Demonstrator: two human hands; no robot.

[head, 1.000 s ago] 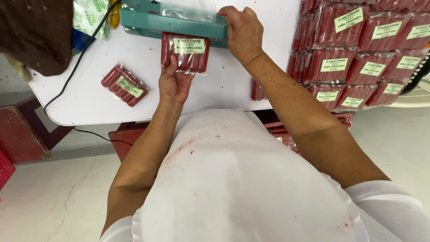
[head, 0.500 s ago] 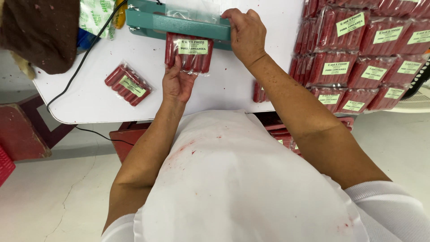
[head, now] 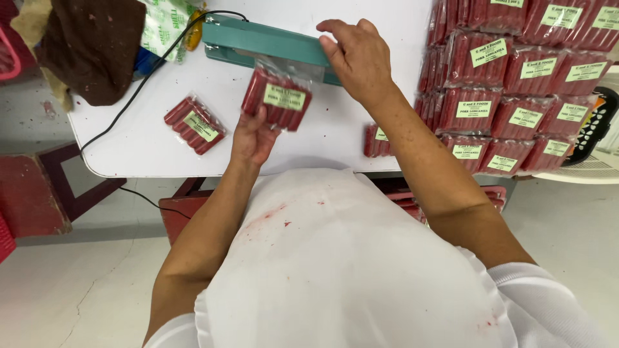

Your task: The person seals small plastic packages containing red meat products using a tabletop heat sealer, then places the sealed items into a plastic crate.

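Gripping the pack (head: 276, 100) by its lower end, the left hand (head: 253, 138) held it near the table's (head: 322, 142) middle, before the sealer (head: 271, 44). It looked light, soft and slick, best pinched at its edges; the right hand (head: 358, 58) rested half-curled on the sealer.

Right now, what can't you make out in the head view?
- Sealer: far end hidden by right hand.
- Pack in left hand: seal state unclear.
- Pack by right forearm: mostly hidden.
- Stacked packs: cut off by the top edge.
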